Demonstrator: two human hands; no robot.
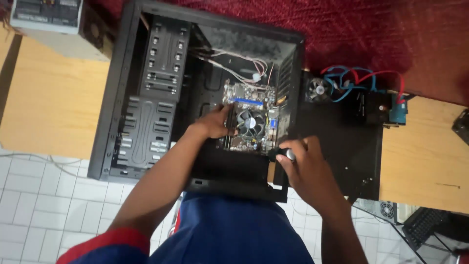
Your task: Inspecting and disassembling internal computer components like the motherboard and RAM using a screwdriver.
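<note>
Both hands sit inside the PC case (117, 98): left hand (215, 123), fingers curled, rests on the motherboard (249, 117) beside its fan (250, 123); right hand (300, 164) pinches a screwdriver handle (285, 155) at the board's lower edge. A slip could gouge the board w/ the tip.

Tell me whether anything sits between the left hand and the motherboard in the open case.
Nothing visible does. The left hand already rests on the motherboard, fingers beside the cooler fan. The right hand holds a small dark tool at the case edge.
</note>
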